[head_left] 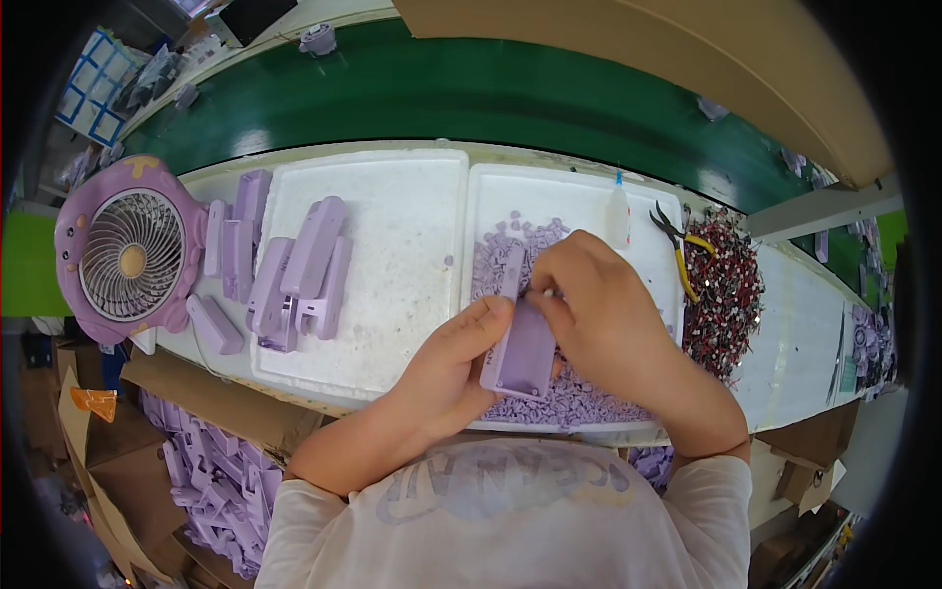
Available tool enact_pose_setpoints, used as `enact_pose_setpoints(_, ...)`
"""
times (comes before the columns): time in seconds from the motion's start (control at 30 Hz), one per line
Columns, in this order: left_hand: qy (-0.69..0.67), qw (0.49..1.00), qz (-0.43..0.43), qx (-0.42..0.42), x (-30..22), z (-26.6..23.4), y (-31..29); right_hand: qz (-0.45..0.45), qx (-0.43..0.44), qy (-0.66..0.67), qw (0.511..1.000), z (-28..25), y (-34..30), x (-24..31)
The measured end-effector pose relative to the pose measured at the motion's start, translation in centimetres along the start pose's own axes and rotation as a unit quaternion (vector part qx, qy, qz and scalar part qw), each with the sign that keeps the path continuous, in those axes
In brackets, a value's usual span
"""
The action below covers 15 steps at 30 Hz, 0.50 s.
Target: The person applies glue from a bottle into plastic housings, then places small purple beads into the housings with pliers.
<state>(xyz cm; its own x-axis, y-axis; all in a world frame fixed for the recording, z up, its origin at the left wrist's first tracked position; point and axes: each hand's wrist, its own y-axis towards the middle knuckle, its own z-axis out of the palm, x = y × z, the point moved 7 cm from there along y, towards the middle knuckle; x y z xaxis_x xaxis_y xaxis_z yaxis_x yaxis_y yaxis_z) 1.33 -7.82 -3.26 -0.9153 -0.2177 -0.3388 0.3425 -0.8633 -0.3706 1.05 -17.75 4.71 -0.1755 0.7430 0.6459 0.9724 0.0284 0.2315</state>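
My left hand (446, 361) is closed around a long, hollow lilac plastic housing (526, 351), holding it tilted with its open side up. Over the housing's far half, my right hand (601, 299) is in a pinch. Whatever its fingertips hold is too small to name. Heaps of tiny lilac plastic pieces (579, 410) lie under and around both hands in a white foam tray (496, 185). Beyond my right hand, a small clear bottle with a blue tip (618, 214) stands in that tray. Yellow-handled pliers (680, 253) rest at its right edge.
Right of the pliers spreads a pile of red and black wired parts (724, 319). Several lilac housings (312, 250) lie on the left foam tray (392, 255), beside a lilac animal-shaped fan (132, 257). A green conveyor belt (471, 98) runs behind. Lower left, a cardboard box holds lilac parts (221, 486).
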Motion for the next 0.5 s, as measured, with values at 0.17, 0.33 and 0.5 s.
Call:
enact_pose_setpoints(0.17,-0.077,0.996,0.001,-0.037,-0.2,0.5,-0.3,0.057,-0.021,0.157,0.986,-2.1,0.7,-1.2)
enact_pose_setpoints(0.33,-0.093,0.995,0.026,0.006,-1.0,0.7,-0.4,-0.010,-0.080,0.073,0.994,-5.3,0.2,-1.0)
enact_pose_setpoints(0.5,-0.100,0.994,0.033,0.012,-0.7,0.4,-0.1,-0.136,-0.008,0.039,0.990,-2.9,-0.9,2.6)
